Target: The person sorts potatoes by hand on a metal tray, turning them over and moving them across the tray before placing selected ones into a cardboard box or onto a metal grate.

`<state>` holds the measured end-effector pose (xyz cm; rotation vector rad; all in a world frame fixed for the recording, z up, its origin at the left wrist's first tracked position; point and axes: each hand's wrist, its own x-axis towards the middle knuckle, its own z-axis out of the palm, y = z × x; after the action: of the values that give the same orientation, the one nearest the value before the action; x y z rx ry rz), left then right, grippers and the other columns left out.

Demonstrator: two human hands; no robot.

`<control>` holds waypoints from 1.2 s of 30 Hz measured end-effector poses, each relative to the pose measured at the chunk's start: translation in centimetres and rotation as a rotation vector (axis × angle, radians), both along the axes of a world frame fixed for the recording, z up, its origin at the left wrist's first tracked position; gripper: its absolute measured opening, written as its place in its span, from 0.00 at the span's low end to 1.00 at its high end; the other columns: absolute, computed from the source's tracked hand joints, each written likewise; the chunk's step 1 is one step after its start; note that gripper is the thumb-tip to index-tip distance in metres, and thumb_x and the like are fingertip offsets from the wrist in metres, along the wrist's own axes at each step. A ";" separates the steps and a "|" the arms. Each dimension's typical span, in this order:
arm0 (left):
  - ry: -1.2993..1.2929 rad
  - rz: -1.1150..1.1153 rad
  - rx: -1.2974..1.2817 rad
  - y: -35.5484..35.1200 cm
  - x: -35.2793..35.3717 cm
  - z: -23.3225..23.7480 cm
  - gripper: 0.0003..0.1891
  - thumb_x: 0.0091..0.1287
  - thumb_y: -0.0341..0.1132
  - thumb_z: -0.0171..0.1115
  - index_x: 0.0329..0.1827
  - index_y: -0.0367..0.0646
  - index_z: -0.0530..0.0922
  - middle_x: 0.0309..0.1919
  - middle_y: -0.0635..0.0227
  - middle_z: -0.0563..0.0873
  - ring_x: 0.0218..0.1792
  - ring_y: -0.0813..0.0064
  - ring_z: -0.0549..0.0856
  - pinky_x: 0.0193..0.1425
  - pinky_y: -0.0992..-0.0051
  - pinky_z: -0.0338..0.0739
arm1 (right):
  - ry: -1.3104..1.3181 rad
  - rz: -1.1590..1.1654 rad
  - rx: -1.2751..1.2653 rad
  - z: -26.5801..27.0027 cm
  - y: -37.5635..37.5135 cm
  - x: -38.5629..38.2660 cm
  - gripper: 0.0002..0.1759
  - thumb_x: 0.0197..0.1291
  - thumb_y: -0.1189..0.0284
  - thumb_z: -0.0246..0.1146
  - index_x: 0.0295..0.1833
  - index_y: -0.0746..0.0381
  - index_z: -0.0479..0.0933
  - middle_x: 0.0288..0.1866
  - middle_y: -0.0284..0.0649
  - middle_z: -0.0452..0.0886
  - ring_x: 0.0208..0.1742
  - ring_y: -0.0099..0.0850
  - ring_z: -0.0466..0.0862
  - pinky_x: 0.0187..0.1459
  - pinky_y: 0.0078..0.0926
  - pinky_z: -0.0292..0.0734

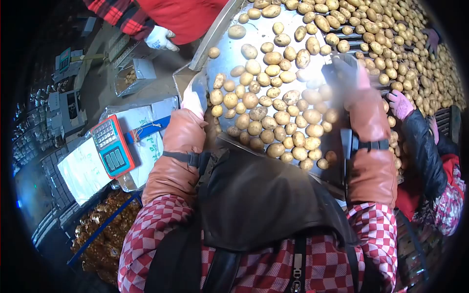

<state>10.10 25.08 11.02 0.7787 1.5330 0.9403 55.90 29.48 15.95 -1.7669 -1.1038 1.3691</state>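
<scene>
Many potatoes (272, 58) lie loose over a pale metal sorting tray (227, 53) in front of me. My left hand (196, 93), in a light glove, is at the tray's left edge, right beside the nearest potatoes; its fingers are largely turned out of sight. Over the tray's right side is my right hand (346, 73), in a grey and pink glove, smeared by motion. It reaches among the potatoes there, and I cannot tell whether it grips any. Brown sleeve covers (370, 122) are strapped round both my forearms.
Potatoes cover a slatted rack (364, 41) at the right, where a co-worker's pink-gloved hand (400, 105) rests. Another person's white-gloved hand (160, 38) hangs beyond the tray's raised edge. At the left stand a red-and-teal scale display (112, 146) and an open carton (141, 71).
</scene>
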 end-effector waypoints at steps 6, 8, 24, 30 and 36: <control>0.865 -0.613 0.014 -7.1 2.9 5.2 0.18 0.73 0.40 0.58 0.65 0.50 0.81 0.59 0.55 0.85 0.61 0.57 0.83 0.67 0.63 0.75 | 0.918 -0.288 -0.214 -0.5 -14.2 -2.4 0.22 0.68 0.60 0.63 0.63 0.56 0.70 0.41 0.36 0.79 0.36 0.29 0.77 0.30 0.22 0.73; 1.036 -0.843 0.064 -8.7 3.0 1.6 0.20 0.72 0.43 0.60 0.66 0.55 0.79 0.60 0.56 0.84 0.60 0.50 0.83 0.66 0.58 0.76 | 1.117 -0.298 -0.236 -0.7 -16.0 -4.4 0.27 0.71 0.60 0.62 0.71 0.54 0.67 0.46 0.37 0.79 0.41 0.31 0.79 0.30 0.24 0.74; 0.609 -0.719 0.273 -1.5 12.0 5.5 0.13 0.72 0.37 0.63 0.55 0.44 0.84 0.45 0.58 0.90 0.46 0.65 0.89 0.54 0.65 0.81 | 1.469 -0.118 -0.216 -5.7 -22.0 -10.3 0.30 0.70 0.79 0.53 0.77 0.64 0.61 0.77 0.51 0.68 0.74 0.50 0.73 0.55 0.31 0.85; 0.882 -0.517 0.386 3.1 9.3 2.1 0.17 0.73 0.44 0.59 0.58 0.47 0.84 0.50 0.49 0.87 0.54 0.51 0.85 0.61 0.60 0.78 | 0.872 0.027 0.159 -5.3 -24.7 -9.2 0.40 0.58 0.93 0.57 0.78 0.66 0.59 0.76 0.52 0.69 0.73 0.48 0.74 0.67 0.38 0.78; 1.135 -0.812 0.672 -0.6 14.9 1.6 0.28 0.67 0.52 0.66 0.69 0.55 0.76 0.70 0.48 0.73 0.71 0.43 0.69 0.72 0.45 0.65 | 1.423 -0.394 -0.013 -3.5 -25.6 -8.3 0.30 0.78 0.60 0.48 0.79 0.63 0.60 0.78 0.49 0.66 0.78 0.52 0.66 0.70 0.51 0.72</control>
<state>24.97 24.48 12.59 2.4884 1.4915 0.3191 47.60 3.92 12.40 -0.5488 0.0466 1.7776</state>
